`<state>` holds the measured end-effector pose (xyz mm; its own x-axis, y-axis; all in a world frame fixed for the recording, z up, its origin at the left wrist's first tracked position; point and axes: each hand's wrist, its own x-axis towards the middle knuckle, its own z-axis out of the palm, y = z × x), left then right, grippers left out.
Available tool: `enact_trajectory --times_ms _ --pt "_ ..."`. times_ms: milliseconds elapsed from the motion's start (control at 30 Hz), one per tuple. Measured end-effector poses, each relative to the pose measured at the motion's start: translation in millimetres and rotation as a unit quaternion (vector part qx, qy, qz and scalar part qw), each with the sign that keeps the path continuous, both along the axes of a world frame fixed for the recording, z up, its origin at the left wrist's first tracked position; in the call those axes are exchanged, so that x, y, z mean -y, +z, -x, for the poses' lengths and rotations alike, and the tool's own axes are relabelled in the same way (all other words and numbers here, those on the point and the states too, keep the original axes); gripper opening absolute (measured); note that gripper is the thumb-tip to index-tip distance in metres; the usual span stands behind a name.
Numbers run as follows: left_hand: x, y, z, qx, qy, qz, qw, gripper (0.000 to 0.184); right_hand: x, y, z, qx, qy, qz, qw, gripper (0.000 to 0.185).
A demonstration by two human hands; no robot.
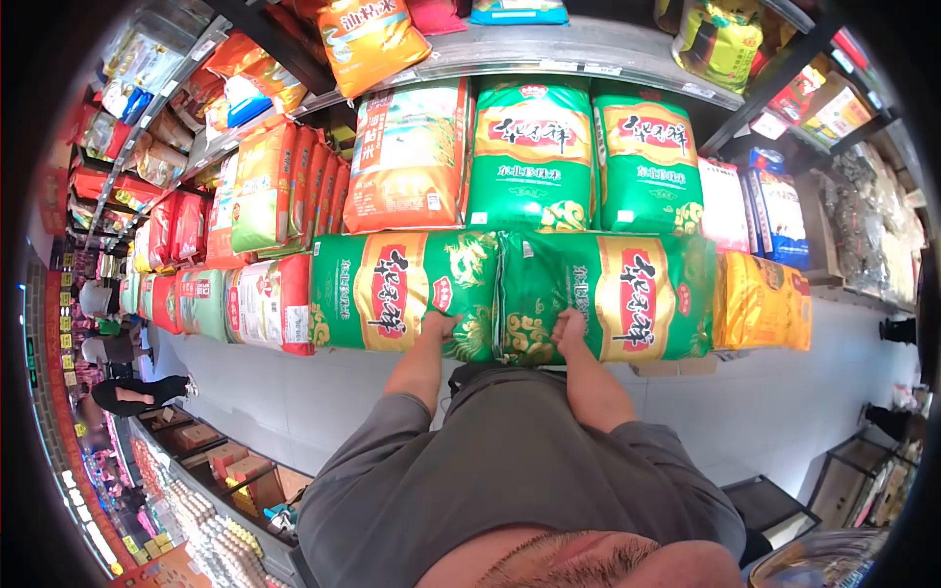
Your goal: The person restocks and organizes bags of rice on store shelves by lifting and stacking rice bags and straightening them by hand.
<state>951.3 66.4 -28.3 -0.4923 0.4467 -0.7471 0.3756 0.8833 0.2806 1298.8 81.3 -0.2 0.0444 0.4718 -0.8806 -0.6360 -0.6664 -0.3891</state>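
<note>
Two large green rice bags lie on their sides at the front of the display, end to end. On the left green rice bag (338,284) rests my left hand (440,324), its fingers curled against the bag near its front edge. My right hand (568,327) is closed at the right green rice bag (686,255), near the seam between the two. The fingertips of both hands are partly hidden. Behind them stand two more green rice bags, one in the middle (532,181) and one to its right (649,201).
An orange rice bag (407,167) stands left of the upright green ones. A yellow bag (765,302) lies at the right end of the front row. Above runs a shelf (549,49) with more bags. Egg trays (211,534) and a person (142,395) are at the left.
</note>
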Motion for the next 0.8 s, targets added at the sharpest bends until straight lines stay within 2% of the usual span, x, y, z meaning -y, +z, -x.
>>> enact_trajectory --times_ms 67,100,167,200,233,267,300,333,367,400,467,500,567,700,767,800 --pt "2.4 -12.1 16.0 0.132 -0.016 0.082 0.988 0.054 6.1 -0.1 -8.7 -0.094 0.109 -0.075 0.987 0.035" --pt "4.3 -8.9 17.7 0.132 -0.016 0.075 0.988 0.054 4.6 2.4 -11.1 -0.093 0.110 -0.082 0.986 0.035" --pt "8.7 24.1 16.7 0.220 0.006 0.026 0.975 0.058 1.7 2.7 -15.7 -0.036 0.244 -0.067 0.967 0.031" --pt "10.8 31.6 13.3 0.220 0.004 0.021 0.975 0.058 0.8 -7.7 -16.8 -0.035 0.244 -0.072 0.966 0.031" --pt "14.5 32.8 9.5 0.190 -0.001 -0.003 0.982 0.055 1.1 -51.2 -24.2 0.162 0.361 -0.302 0.867 0.027" --pt "18.9 33.5 6.2 0.159 -0.007 -0.027 0.987 0.054 2.2 -75.5 -28.4 0.341 0.435 -0.497 0.669 0.024" --pt "27.6 32.2 1.3 0.158 -0.008 -0.031 0.987 0.054 4.9 -63.4 -27.6 0.342 0.433 -0.500 0.667 0.024" --pt "40.0 28.2 -6.3 0.026 -0.110 -0.088 0.990 0.056 8.7 -37.6 -25.8 0.386 0.476 -0.407 0.677 0.021" --pt "51.5 24.5 -15.2 -0.108 -0.207 -0.141 0.962 0.059 13.4 -18.8 -25.9 0.425 0.515 -0.308 0.678 0.021" --pt "61.4 28.2 -26.4 -0.109 -0.204 -0.143 0.962 0.059 20.0 -7.9 -28.0 0.425 0.516 -0.311 0.676 0.021" --pt "81.5 37.1 -49.8 -0.122 -0.205 -0.177 0.955 0.074 34.8 3.1 -35.0 0.388 0.550 -0.252 0.696 0.019" --pt "89.9 37.4 -60.6 -0.123 -0.201 -0.178 0.955 0.074 39.2 8.2 -38.2 0.388 0.552 -0.254 0.693 0.019" --pt "100.5 32.5 -73.6 -0.163 -0.224 -0.178 0.944 0.087 44.1 13.5 -43.0 0.380 0.555 -0.289 0.681 0.021" --pt "94.5 39.3 -68.5 -0.127 -0.223 -0.140 0.957 0.096 40.2 7.2 -41.8 0.378 0.557 -0.283 0.683 0.022" --pt "87.4 40.8 -58.9 -0.096 -0.257 -0.114 0.955 0.098 36.1 -1.7 -37.7 0.407 0.572 -0.307 0.642 0.022" --pt "81.3 40.1 -54.1 -0.097 -0.258 -0.115 0.954 0.098 33.9 -6.1 -37.1 0.408 0.571 -0.308 0.642 0.022"
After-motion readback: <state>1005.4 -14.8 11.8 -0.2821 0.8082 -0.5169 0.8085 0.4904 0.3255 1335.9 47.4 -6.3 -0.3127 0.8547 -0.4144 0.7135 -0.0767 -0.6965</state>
